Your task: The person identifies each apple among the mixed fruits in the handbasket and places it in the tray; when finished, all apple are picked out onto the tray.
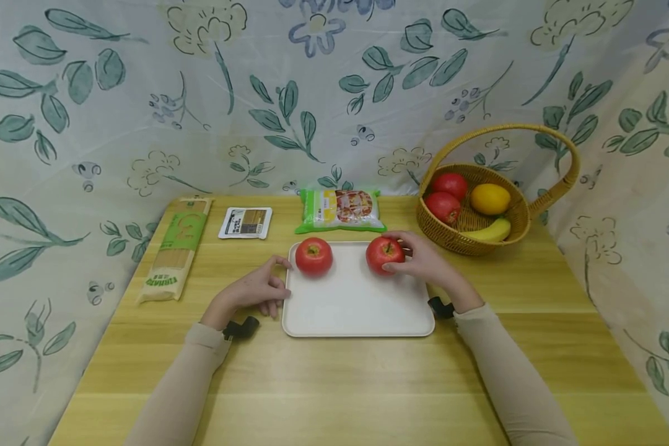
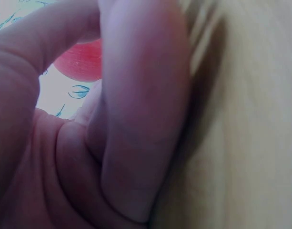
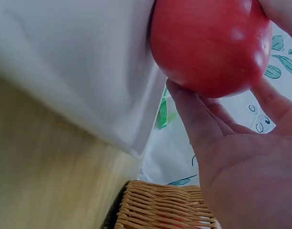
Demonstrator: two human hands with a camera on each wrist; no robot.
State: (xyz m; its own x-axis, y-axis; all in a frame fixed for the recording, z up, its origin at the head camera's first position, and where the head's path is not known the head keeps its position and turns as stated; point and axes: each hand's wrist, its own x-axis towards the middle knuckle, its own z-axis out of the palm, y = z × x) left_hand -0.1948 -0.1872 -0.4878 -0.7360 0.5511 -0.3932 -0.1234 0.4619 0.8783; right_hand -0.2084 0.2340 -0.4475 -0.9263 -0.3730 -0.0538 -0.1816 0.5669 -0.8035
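A red apple (image 1: 384, 255) is on the right part of a white tray (image 1: 357, 310), and my right hand (image 1: 424, 257) holds it between thumb and fingers. In the right wrist view, the fingers reach around the apple (image 3: 210, 47) close to the tray (image 3: 98, 62). A second red apple (image 1: 314, 256) sits at the tray's back left corner. My left hand (image 1: 259, 288) is at the tray's left rim, fingers loosely bent, thumb and index finger at the edge. Its fingers (image 2: 141, 109) fill much of the left wrist view, which shows nothing gripped.
A wicker basket (image 1: 463, 244) with two red apples, a yellow lemon-like fruit (image 1: 490, 199) and a banana (image 1: 487, 231) stands at the back right. Behind the tray lies a green-and-white food package (image 1: 342, 210). A small packet (image 1: 246, 223) and a noodle pack (image 1: 175, 251) lie left.
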